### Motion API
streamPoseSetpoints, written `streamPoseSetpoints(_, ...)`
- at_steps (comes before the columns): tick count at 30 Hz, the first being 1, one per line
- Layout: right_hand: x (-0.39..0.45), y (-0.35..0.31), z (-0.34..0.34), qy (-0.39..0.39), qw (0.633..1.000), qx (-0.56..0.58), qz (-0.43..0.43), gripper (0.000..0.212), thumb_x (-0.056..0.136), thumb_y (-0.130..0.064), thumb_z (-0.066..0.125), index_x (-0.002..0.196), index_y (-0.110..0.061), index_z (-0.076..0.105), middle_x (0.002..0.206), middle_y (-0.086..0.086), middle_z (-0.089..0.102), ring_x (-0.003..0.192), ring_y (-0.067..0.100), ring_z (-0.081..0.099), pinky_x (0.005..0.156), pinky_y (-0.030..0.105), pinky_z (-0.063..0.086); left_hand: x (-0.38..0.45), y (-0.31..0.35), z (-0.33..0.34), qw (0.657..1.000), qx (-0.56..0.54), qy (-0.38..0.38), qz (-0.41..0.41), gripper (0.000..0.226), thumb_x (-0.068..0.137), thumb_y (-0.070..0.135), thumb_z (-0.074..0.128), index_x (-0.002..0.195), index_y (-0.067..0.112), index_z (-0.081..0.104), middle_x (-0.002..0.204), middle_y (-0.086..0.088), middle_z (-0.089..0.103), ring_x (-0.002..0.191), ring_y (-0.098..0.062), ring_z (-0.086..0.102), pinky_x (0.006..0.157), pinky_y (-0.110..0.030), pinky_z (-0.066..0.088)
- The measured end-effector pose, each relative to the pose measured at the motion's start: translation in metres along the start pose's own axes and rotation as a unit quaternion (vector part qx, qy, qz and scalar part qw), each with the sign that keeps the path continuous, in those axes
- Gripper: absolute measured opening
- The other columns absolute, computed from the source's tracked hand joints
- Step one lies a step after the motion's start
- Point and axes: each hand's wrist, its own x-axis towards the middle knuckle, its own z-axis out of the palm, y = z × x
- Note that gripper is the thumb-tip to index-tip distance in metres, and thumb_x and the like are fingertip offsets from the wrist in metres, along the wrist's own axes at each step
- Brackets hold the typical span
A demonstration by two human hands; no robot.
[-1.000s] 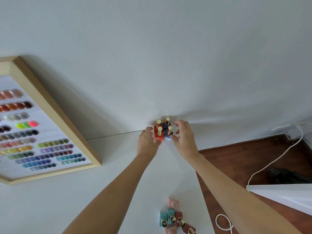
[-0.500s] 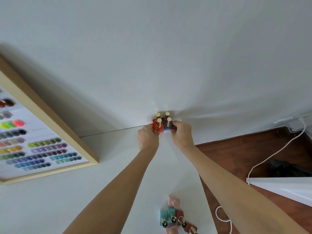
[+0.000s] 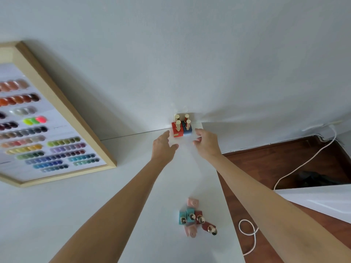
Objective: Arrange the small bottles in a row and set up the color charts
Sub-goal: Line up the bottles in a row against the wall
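Observation:
A tight cluster of small red and blue bottles (image 3: 181,128) with gold caps stands upright at the far edge of the white table (image 3: 57,215), against the wall. My left hand (image 3: 163,147) hovers just below-left of the cluster, fingers apart, holding nothing. My right hand (image 3: 206,144) is just below-right of it, also open and apart from the bottles. A second group of small bottles (image 3: 193,218), teal, pink and dark red, sits near me between my forearms; some lie tipped. A wood-framed color chart (image 3: 43,133) leans at the left.
The table's right edge runs past my right arm, with brown wooden floor (image 3: 284,164) beyond. A white cable (image 3: 303,162) trails across the floor and loops near the table edge. A white surface (image 3: 319,202) juts in at the right.
Both hands have let go of the red and blue bottle cluster and drawn back slightly toward me, fingers spreading. The cluster stays at the wall.

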Motion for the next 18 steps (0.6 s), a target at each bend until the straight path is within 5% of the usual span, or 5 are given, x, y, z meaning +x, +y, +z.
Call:
streamPoseSetpoints(2, -0.024, 0.006, -0.009, -0.017, 0.999, 0.027, 0.008, 0.035, 0.086, 0.001, 0.06, 0.121, -0.003, 0.059, 0.119, 0.014, 0.063, 0.093, 0.021, 0.063, 0.083, 0.021, 0.044, -0.026, -0.004, -0.007, 1.0, 0.0, -0.006, 0.027, 0.057, 0.088, 0.019, 0.067, 0.14, 0.012, 0.046, 0.135, -0.006, 0.057, 0.119, -0.017, 0.057, 0.095, -0.024, 0.042)
streamPoseSetpoints(8, -0.118, 0.032, -0.042, -0.079, 0.996, 0.014, -0.039, 0.03, 0.084, 0.006, 0.056, 0.105, -0.011, 0.069, 0.103, 0.006, 0.071, 0.089, 0.01, 0.063, 0.088, 0.021, 0.049, -0.124, -0.032, -0.023, 0.984, 0.029, -0.121, 0.125, 0.034, 0.089, 0.015, 0.064, 0.123, 0.022, 0.061, 0.122, 0.004, 0.065, 0.105, -0.006, 0.062, 0.088, -0.018, 0.049)
streamPoseSetpoints(12, -0.179, 0.049, -0.058, -0.167, 0.986, -0.021, -0.014, 0.044, 0.078, 0.009, 0.048, 0.104, -0.021, 0.067, 0.099, -0.001, 0.066, 0.081, 0.005, 0.063, 0.072, 0.012, 0.048, -0.171, -0.052, -0.021, 0.96, 0.098, -0.219, 0.143, 0.047, 0.086, 0.017, 0.066, 0.127, 0.038, 0.053, 0.129, 0.017, 0.054, 0.11, 0.001, 0.053, 0.092, -0.018, 0.046)
streamPoseSetpoints(14, -0.205, 0.055, -0.06, -0.212, 0.977, -0.026, 0.006, 0.05, 0.074, 0.006, 0.05, 0.111, -0.025, 0.062, 0.103, -0.004, 0.061, 0.082, 0.008, 0.062, 0.063, 0.01, 0.045, -0.185, -0.056, -0.015, 0.955, 0.121, -0.225, 0.154, 0.054, 0.084, 0.022, 0.069, 0.13, 0.041, 0.049, 0.13, 0.018, 0.051, 0.11, 0.0, 0.051, 0.093, -0.018, 0.042)
streamPoseSetpoints(18, -0.242, 0.056, -0.046, -0.207, 0.978, -0.032, -0.02, 0.048, 0.074, -0.01, 0.065, 0.117, -0.028, 0.054, 0.108, -0.004, 0.054, 0.084, 0.012, 0.058, 0.069, 0.016, 0.045, -0.197, -0.045, -0.003, 0.952, 0.145, -0.18, 0.199, 0.049, 0.088, 0.025, 0.065, 0.133, 0.038, 0.049, 0.128, 0.008, 0.055, 0.107, -0.011, 0.056, 0.094, -0.027, 0.048)
